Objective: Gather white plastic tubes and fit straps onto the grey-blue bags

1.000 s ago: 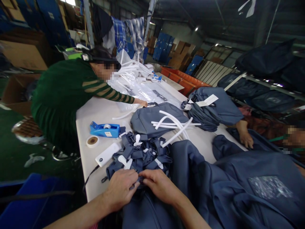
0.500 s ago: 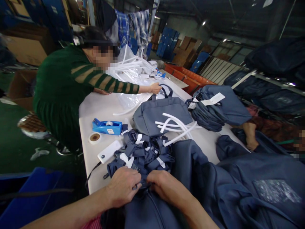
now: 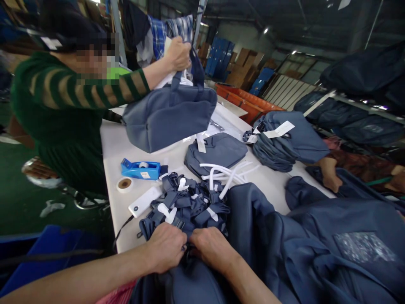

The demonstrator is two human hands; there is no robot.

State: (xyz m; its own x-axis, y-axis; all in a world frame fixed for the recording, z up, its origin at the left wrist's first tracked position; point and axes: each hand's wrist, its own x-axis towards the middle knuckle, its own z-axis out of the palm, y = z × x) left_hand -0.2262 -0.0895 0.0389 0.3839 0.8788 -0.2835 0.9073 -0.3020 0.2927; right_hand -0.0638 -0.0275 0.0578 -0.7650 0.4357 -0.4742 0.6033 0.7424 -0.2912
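At the bottom centre a dark navy fabric bag (image 3: 193,285) lies close to me. My left hand (image 3: 167,248) is closed at its upper edge, knuckles up. Close beside it, my right hand (image 3: 211,250) is also closed on the bag's upper part. The fingertips of both are mostly hidden, so I cannot tell which small part they pinch. Just beyond the hands is a heap of navy straps (image 3: 186,200) with black buckles and white ties. To the right, more navy fabric (image 3: 249,207) reaches up to my right forearm.
A co-worker (image 3: 66,97) lifts a navy handbag (image 3: 174,114) by its handles at the left. On the table are a blue tape dispenser (image 3: 141,169), a tape roll (image 3: 124,184), a white device (image 3: 145,202), white tubes (image 3: 218,171) and stacked bags (image 3: 278,139). Another person's hand (image 3: 332,175) is at right.
The co-worker has raised the handbag up and to the left, uncovering a smaller navy bag on the table; the white tubes have shifted. My hands have drawn slightly closer together.
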